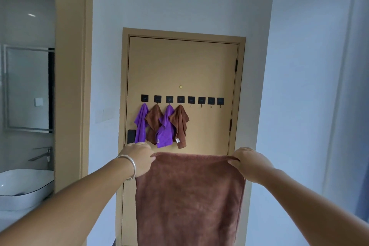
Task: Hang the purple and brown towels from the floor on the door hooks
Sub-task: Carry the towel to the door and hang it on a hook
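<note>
- We hold a brown towel (pixel 189 195) spread before the door (pixel 209 70), left hand (pixel 139 158) and right hand (pixel 249 163) each pinching a top corner.
- Four towels hang above on the hooks (pixel 180 100).

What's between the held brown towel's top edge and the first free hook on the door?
In the head view, only bare door separates the held brown towel from the first free hook; the hung brown towel hangs just left.

Door (pixel 182 70) far, centre, with a row of eight hooks (pixel 182 100) across it. Four hung towels (pixel 161 125) on the left four hooks; right four hooks bare. Held towel (pixel 189 195) near, before the door's lower part, below the hung ones, between left hand (pixel 138 159) and right hand (pixel 250 163). Basin (pixel 24 185) far left.
</note>
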